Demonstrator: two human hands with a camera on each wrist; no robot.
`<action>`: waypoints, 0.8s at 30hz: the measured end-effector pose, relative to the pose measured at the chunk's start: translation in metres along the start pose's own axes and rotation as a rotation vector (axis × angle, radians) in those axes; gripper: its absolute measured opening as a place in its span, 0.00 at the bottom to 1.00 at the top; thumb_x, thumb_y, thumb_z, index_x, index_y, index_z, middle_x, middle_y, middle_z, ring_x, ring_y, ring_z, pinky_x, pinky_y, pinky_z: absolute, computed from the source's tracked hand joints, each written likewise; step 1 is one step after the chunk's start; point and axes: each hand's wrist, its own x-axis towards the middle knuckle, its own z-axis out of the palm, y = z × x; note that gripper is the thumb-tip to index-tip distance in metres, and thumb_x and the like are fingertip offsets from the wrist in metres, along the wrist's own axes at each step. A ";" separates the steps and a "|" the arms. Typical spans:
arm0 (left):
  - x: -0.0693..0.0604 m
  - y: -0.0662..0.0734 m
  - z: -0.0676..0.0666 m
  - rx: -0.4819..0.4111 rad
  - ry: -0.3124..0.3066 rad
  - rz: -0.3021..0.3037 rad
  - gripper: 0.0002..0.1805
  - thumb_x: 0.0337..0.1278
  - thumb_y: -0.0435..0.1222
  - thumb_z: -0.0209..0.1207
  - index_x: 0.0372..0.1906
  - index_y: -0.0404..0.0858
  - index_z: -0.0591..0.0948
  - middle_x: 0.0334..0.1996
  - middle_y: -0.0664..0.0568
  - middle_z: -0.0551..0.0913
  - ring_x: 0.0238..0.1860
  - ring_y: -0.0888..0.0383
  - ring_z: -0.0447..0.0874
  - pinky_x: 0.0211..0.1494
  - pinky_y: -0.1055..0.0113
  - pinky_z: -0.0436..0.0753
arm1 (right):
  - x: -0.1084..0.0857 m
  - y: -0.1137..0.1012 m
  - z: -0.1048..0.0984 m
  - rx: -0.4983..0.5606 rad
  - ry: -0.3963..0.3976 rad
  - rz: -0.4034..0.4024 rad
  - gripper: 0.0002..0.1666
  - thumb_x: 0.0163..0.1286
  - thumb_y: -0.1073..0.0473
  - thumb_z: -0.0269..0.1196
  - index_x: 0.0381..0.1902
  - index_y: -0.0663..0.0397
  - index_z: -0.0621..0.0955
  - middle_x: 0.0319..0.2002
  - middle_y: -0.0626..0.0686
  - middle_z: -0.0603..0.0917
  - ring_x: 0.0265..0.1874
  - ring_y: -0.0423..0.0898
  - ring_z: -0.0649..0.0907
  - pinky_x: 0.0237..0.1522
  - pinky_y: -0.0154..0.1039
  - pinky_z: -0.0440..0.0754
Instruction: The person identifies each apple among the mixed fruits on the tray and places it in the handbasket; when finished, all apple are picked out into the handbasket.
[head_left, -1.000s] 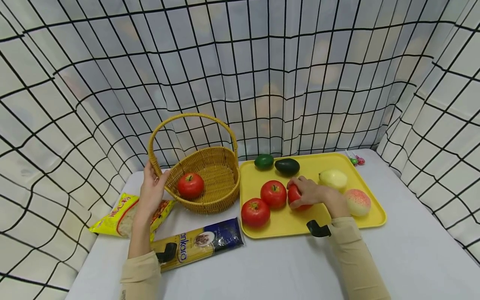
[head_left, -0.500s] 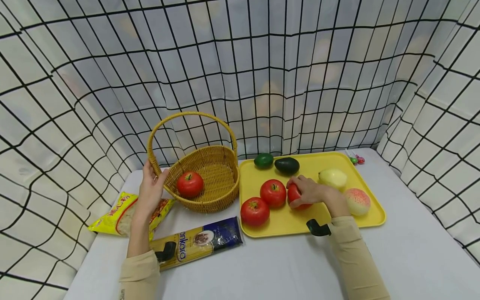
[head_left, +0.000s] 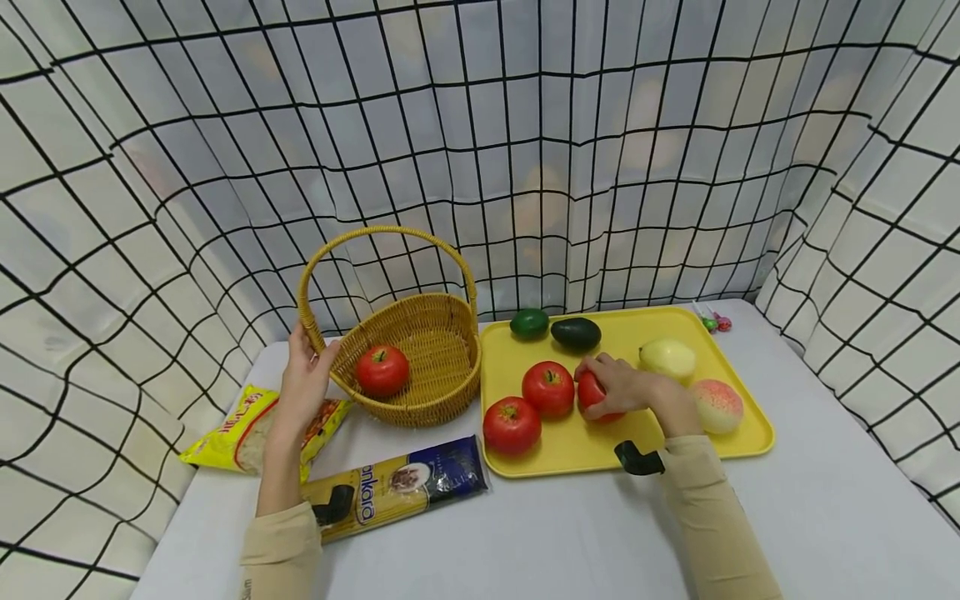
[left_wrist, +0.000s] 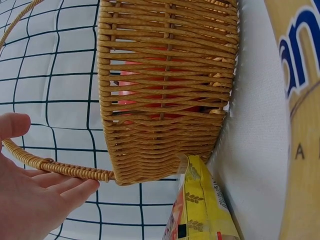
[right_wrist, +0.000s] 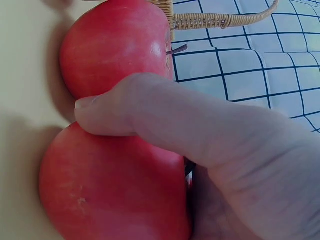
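Note:
At the left stands a wicker basket (head_left: 420, 408) with a tall handle and one red apple (head_left: 382, 371) inside. My left hand (head_left: 306, 379) holds the base of its handle (left_wrist: 75, 170), fingers behind it and thumb in front. On a yellow tray (head_left: 577, 462), my right hand (head_left: 618, 385) grips a red apple (right_wrist: 115, 185), thumb across its side. Its far fingers are hidden in the right wrist view. Close beside it lie a second apple (head_left: 548, 389) and a third apple (head_left: 512, 425).
Two dark green avocado-like fruits (head_left: 575, 333) lie at the tray's back, a pale yellow fruit (head_left: 667, 358) and a peach (head_left: 716, 406) at its right. A yellow snack bag (head_left: 240, 429) and a spaghetti pack (head_left: 405, 483) lie before the basket. Wrapped lollipops (head_left: 712, 320) sit behind the tray.

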 end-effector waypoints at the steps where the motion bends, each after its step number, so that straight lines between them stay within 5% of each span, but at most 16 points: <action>1: 0.000 0.000 0.000 0.000 -0.001 0.000 0.47 0.80 0.53 0.44 0.82 0.48 0.26 0.84 0.44 0.31 0.85 0.41 0.35 0.85 0.40 0.48 | 0.000 0.000 0.000 -0.002 0.000 0.000 0.35 0.61 0.49 0.73 0.63 0.46 0.71 0.58 0.60 0.74 0.58 0.59 0.73 0.53 0.52 0.86; 15: 0.000 0.000 0.000 0.002 0.005 0.020 0.46 0.80 0.52 0.44 0.83 0.47 0.27 0.84 0.44 0.32 0.85 0.41 0.35 0.85 0.39 0.49 | -0.002 -0.001 0.000 -0.009 -0.006 0.003 0.34 0.61 0.50 0.72 0.63 0.46 0.72 0.58 0.60 0.74 0.57 0.59 0.73 0.53 0.51 0.86; 24: 0.000 0.001 0.000 0.001 0.007 0.024 0.46 0.80 0.52 0.44 0.83 0.46 0.28 0.84 0.43 0.33 0.85 0.41 0.35 0.85 0.39 0.49 | -0.022 -0.001 -0.013 0.068 -0.105 0.064 0.32 0.62 0.48 0.70 0.62 0.46 0.73 0.53 0.57 0.77 0.51 0.52 0.78 0.50 0.44 0.84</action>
